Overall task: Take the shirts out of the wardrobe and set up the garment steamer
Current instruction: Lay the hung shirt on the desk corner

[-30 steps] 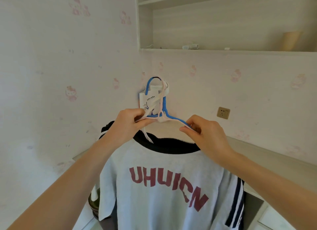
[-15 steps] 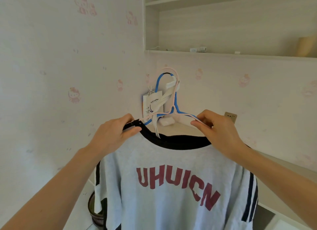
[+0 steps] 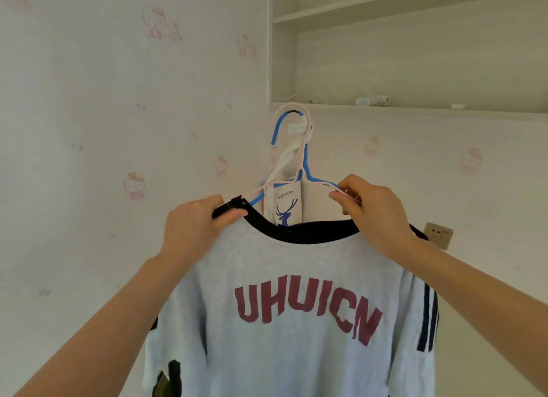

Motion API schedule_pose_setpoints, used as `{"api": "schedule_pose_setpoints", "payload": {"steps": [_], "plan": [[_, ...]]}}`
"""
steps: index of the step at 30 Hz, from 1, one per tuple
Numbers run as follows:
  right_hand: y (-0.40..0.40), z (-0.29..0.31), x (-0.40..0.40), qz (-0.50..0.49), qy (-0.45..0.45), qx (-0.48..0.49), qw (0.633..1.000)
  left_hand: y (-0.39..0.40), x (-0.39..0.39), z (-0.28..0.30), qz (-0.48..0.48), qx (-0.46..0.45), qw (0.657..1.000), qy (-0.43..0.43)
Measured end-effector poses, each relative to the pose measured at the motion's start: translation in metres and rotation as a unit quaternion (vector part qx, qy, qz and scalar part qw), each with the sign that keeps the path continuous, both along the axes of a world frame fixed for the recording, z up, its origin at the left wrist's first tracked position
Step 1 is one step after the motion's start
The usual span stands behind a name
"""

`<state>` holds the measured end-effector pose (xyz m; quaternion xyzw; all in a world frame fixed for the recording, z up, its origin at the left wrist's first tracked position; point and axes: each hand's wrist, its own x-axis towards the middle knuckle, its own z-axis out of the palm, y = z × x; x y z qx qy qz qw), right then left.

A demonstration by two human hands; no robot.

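Shirt [image 3: 296, 307] hangs straight ahead at chest height, its shoulder line running left to right between both hands; left hand [image 3: 192, 227] pinches the black collar, right hand [image 3: 373, 209] grips the pink hanger's [image 3: 305, 147] arm, hooks resting on a wall peg [image 3: 298, 128] directly above, midway between them

White wall shelf [image 3: 415, 107], small pale items [image 3: 373, 101] on its ledge, hook [image 3: 297, 128] beneath bearing hangers [image 3: 305, 159]
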<state>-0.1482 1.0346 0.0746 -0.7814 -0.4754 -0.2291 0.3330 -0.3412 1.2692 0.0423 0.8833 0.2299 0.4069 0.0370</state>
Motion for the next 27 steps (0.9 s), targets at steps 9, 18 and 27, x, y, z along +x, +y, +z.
{"api": "schedule_pose_setpoints", "payload": {"steps": [9,18,27], "plan": [[0.083,0.027,0.105,0.052,-0.016,0.027,0.998,0.073,0.087,0.045,0.037,0.028,0.999,0.012],[0.166,-0.009,0.207,0.091,0.078,-0.01,0.993,0.138,0.177,0.019,0.08,-0.025,0.994,0.074],[0.247,-0.066,0.268,0.084,0.152,-0.071,0.982,0.218,0.237,-0.045,0.057,-0.089,0.985,0.135]]}}
